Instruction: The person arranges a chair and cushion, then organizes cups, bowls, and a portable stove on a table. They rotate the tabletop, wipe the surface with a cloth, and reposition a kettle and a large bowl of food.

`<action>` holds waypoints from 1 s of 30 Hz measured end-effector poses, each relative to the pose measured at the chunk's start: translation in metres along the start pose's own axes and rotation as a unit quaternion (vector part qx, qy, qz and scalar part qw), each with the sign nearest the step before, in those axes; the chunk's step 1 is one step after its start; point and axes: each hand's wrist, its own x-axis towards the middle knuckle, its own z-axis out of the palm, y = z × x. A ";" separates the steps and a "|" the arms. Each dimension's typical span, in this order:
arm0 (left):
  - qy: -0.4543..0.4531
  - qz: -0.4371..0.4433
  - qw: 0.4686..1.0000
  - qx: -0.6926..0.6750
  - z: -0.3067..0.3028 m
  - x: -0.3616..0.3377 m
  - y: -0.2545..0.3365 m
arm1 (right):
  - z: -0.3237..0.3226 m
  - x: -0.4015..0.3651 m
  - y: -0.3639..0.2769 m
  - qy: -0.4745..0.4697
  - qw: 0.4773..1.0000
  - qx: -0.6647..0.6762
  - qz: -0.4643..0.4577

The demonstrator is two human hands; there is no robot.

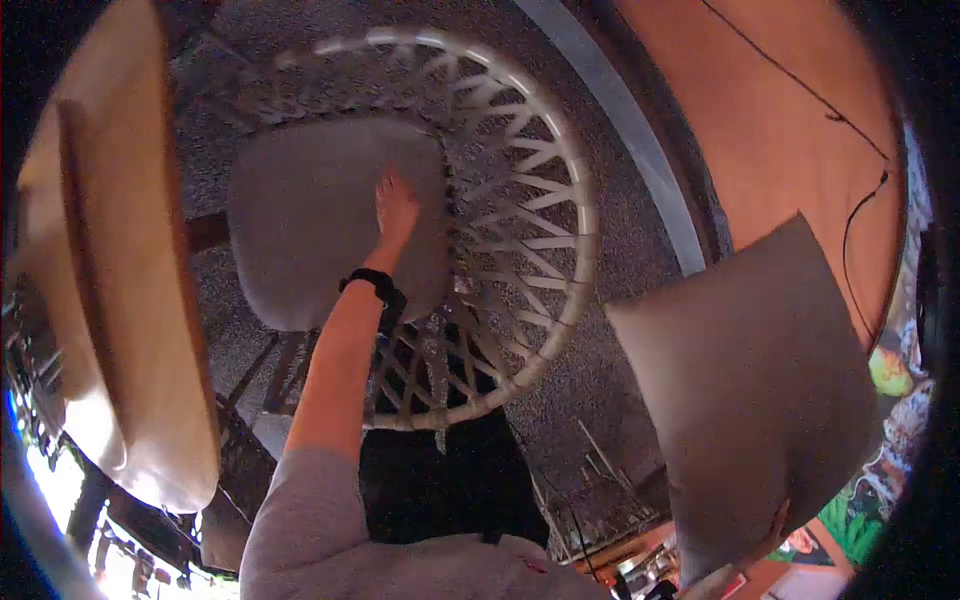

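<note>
My left hand [397,207], a dark band on its wrist, is over the grey seat cushion [320,220] of a chair, with its fingers stretched out and nothing in them. Around the seat curves the chair's pale rounded frame [583,210], with straps criss-crossing down from it. At the lower right my right hand [779,522] grips a grey-brown square pillow [745,380] near its lower edge. Much of that hand is hidden by the pillow.
A wooden tabletop [150,270] rises at the left, close to the chair. Behind the chair run a grey strip [640,120] and an orange wall [790,130] with a dark cable [850,120]. Speckled grey floor [610,260] lies beneath.
</note>
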 end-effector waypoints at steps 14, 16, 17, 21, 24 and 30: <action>-0.024 0.217 0.975 0.045 -0.003 -0.003 0.045 | 0.010 0.031 0.101 -0.042 0.970 0.069 0.227; -0.172 0.208 0.961 -0.057 -0.026 -0.011 0.056 | 0.019 0.031 0.104 -0.057 0.970 0.077 0.224; -0.216 0.195 0.950 -0.113 -0.029 -0.013 0.057 | 0.025 0.030 0.103 -0.060 0.971 0.079 0.218; -0.205 0.071 0.962 -0.164 0.030 -0.030 0.021 | 0.058 0.012 0.060 -0.032 0.986 0.054 0.152; -0.028 0.109 0.993 -0.017 0.027 -0.018 0.021 | 0.093 -0.003 0.015 -0.018 0.999 0.008 0.033; -0.091 0.201 0.975 -0.039 0.013 -0.021 0.043 | 0.075 0.007 0.023 0.040 0.987 -0.143 -0.056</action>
